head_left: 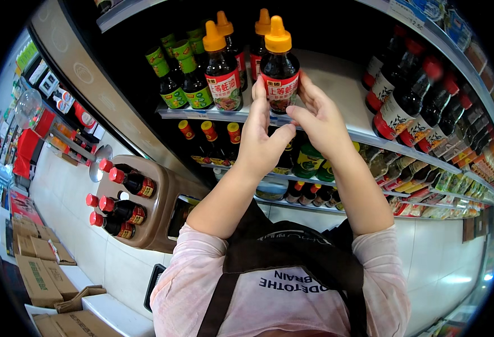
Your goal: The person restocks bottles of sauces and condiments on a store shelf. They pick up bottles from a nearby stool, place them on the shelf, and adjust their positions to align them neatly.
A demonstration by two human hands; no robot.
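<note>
A dark sauce bottle with a yellow nozzle cap and a red-and-white label stands upright at the shelf's front edge. My left hand is against its left side and my right hand against its right side, so the bottle is held between them. Behind it, a matching bottle is partly hidden. To the left stands another front bottle of this kind, with one more behind it. Further left are several green-capped bottles. All these rest on one shelf.
Red-capped bottles line the shelf at right. Lower shelves hold small bottles and green containers. Several red-capped bottles lie or lean on a brown plastic stand at left. Cardboard boxes are on the lower left.
</note>
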